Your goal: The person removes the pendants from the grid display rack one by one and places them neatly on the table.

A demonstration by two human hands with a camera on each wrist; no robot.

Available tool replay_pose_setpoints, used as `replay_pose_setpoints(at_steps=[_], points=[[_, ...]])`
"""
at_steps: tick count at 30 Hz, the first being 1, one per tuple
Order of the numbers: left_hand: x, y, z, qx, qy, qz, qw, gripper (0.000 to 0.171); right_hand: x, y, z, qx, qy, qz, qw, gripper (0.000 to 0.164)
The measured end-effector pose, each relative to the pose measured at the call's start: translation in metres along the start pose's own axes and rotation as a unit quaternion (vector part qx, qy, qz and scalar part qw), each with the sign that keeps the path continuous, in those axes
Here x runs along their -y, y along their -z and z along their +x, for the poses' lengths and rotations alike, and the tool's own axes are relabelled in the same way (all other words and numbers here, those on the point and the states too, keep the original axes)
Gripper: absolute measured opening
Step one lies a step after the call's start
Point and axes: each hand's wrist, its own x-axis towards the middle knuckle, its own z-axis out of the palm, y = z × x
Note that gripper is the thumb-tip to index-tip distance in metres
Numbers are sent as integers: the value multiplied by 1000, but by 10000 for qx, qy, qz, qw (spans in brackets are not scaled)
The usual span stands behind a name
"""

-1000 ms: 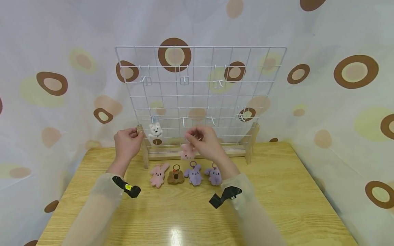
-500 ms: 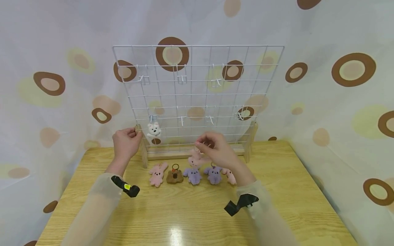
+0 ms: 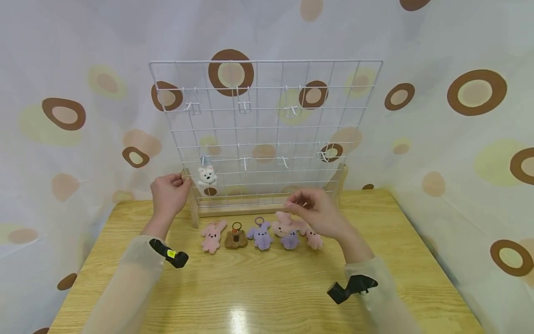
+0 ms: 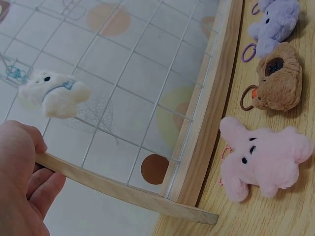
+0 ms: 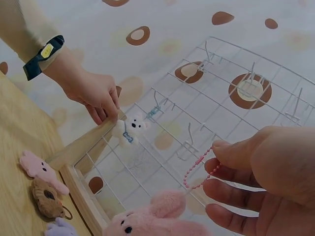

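Observation:
My left hand (image 3: 168,197) grips the top of the wooden side post (image 4: 123,184) at the left end of a white wire grid rack. Between thumb and forefinger, my right hand (image 3: 320,214) pinches a pink bead chain (image 5: 186,173). From it hangs a pink plush bunny keychain (image 5: 160,219), in front of the rack's right half. In the head view this bunny overlaps a purple plush keychain (image 3: 289,241) lying on the table. A white plush bear (image 3: 207,175) with a blue bow hangs from a hook at the grid's lower left.
On the wooden table (image 3: 250,287), a pink plush (image 3: 212,237), a brown plush (image 3: 236,238), another purple plush (image 3: 262,236) and a second pink one (image 3: 314,239) lie in a row before the rack. Several bare hooks (image 3: 284,162) jut from the grid.
My right hand has moved right and down with the pink bunny, from the middle of the grid to over the right end of the row. My left hand has stayed on the post.

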Motion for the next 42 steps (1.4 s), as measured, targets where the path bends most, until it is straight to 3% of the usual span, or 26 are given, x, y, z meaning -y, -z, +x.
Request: replay_pose_setpoints(at_steps=[27,33,42], points=[[-1,2,-1,73,75,35,9999,34,-22,32,-70,277,-27,-224,9994,7],[-1,4,-2,97,223,-83,9997,35,-28,37,-88,552,-90,-83,9984,10],[-3,1,-1,115,184,-55,9998,35,-29,47,-117,716,70,-101,9974,12]])
